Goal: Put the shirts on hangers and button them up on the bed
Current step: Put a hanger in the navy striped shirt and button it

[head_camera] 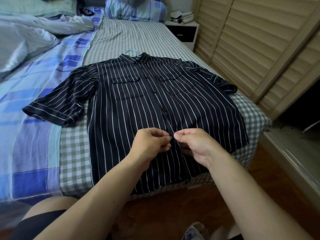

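Observation:
A black shirt with thin white stripes [121, 104] lies flat, front up, on the checked bed sheet [131, 37]. The hook of a light blue hanger [130, 51] sticks out above its collar. Three buttons down the front placket look fastened. My left hand [150, 144] pinches the left edge of the placket low on the shirt. My right hand [194, 144] pinches the right edge at the same spot, with a small dark button [170, 137] between the two sets of fingertips. The hem hangs over the bed's near edge.
A rumpled blue patchwork duvet [34, 94] covers the bed's left side, with pillows [135, 7] at the head. A nightstand [183, 30] stands at the far right corner. Louvred wardrobe doors [259, 40] line the right side. Wooden floor [190, 205] lies below me.

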